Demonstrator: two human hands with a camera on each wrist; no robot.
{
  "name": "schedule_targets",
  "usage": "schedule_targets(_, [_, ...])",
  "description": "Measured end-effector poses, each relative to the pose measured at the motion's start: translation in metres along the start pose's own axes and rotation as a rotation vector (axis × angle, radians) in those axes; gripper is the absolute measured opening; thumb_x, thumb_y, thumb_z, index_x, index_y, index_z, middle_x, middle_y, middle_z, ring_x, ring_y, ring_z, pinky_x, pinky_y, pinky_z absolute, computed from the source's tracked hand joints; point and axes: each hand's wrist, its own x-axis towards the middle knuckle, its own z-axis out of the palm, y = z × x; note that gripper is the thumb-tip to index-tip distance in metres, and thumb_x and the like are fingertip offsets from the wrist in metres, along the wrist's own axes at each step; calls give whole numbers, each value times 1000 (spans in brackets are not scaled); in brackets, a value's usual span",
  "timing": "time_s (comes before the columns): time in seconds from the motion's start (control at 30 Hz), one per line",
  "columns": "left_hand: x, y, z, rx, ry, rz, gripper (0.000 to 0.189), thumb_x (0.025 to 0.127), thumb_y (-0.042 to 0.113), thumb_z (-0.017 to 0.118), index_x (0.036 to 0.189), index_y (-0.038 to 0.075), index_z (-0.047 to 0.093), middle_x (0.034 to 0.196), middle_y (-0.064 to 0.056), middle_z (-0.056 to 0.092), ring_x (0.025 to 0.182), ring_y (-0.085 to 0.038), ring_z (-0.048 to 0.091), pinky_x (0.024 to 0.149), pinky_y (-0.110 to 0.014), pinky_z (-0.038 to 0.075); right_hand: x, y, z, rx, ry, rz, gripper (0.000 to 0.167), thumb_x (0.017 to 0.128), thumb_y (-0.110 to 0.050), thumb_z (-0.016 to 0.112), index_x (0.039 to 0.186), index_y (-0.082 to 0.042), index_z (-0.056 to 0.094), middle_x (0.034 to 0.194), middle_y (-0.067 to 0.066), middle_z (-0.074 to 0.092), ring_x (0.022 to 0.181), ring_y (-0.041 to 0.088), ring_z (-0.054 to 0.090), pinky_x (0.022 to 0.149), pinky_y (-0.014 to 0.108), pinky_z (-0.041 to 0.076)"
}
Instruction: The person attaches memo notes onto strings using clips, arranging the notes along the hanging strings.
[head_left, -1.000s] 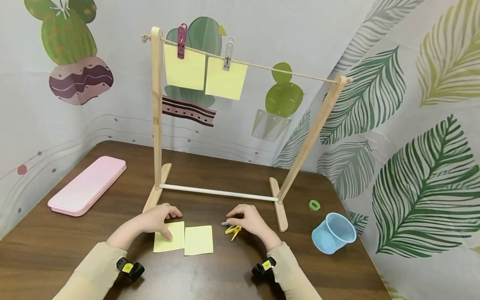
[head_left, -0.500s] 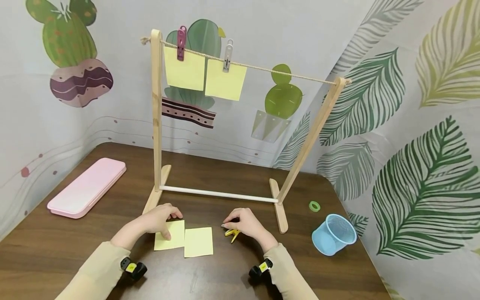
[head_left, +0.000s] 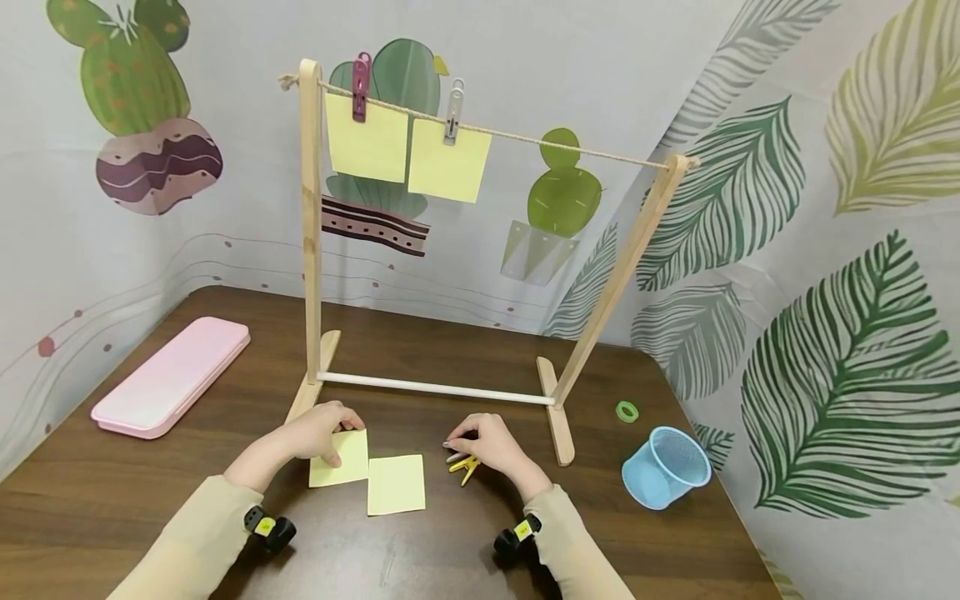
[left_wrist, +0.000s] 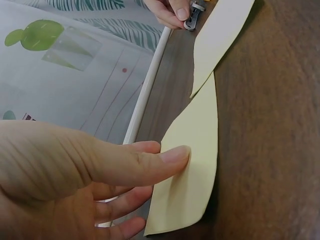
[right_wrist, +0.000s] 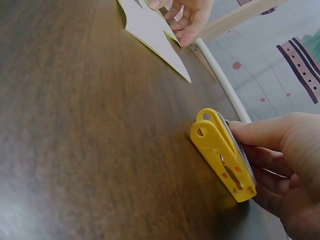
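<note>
My left hand pinches the far edge of a yellow sticky note, thumb on top and fingers behind it. In the left wrist view this note bends slightly. A second sticky note lies on the table just right of it. My right hand holds a grey clothespin between thumb and fingers, partly hidden by the hand. Right beside that lies a yellow clothespin, close in front of the fingers. Two more sticky notes hang on a string, held by a magenta clothespin and a white-grey clothespin.
The wooden frame with its string and white crossbar stands behind the hands. A pink case lies at the left. To the right are a blue mesh cup and a green ring.
The left sticky note has shifted slightly away from me with the left hand. My right fingers have closed on the grey clothespin; the yellow one stays beside it.
</note>
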Motion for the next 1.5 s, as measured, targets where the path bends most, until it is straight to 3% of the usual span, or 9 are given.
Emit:
schedule_targets(0.3, [4,-4,1,-24,-3,-31,55,58,-6,87,108,0,68,99,-9,62,91,-25,58,83,-40,49,1,1,0,-16,30,9,8,86,-16,74,90,-10,78,88,1,73,81,9,63,75,22,50])
schedule_targets(0.67, [5,-10,1,-62,9,-26,54,60,-8,85,111,-4,66,101,-12,64,96,-31,61,87,-45,51,-3,6,-12,13,-87,-52,25,83,-21,79,103,-8,75,96,3,73,86,10,62,76,20,50])
schedule_targets(0.97, [4,-9,4,12,56,-2,61,54,13,94,107,-2,68,96,-9,64,92,-27,60,82,-40,50,-1,4,-18,-20,-153,-109,26,82,-20,79,104,-8,76,96,3,72,86,11,62,74,21,49])
schedule_targets(1.17, [2,-6,5,87,61,5,67,46,11,96,106,0,69,95,-8,63,90,-27,60,81,-40,50,2,3,-20,-60,-187,-100,28,81,-24,80,104,-9,76,96,2,70,86,10,60,74,20,48])
schedule_targets(1.5, [4,-6,4,79,45,-27,71,45,9,96,107,0,64,93,-8,61,87,-25,56,80,-40,48,7,0,-21,-108,-228,-69,30,79,-26,82,104,-10,76,95,-1,69,84,9,58,73,20,46])
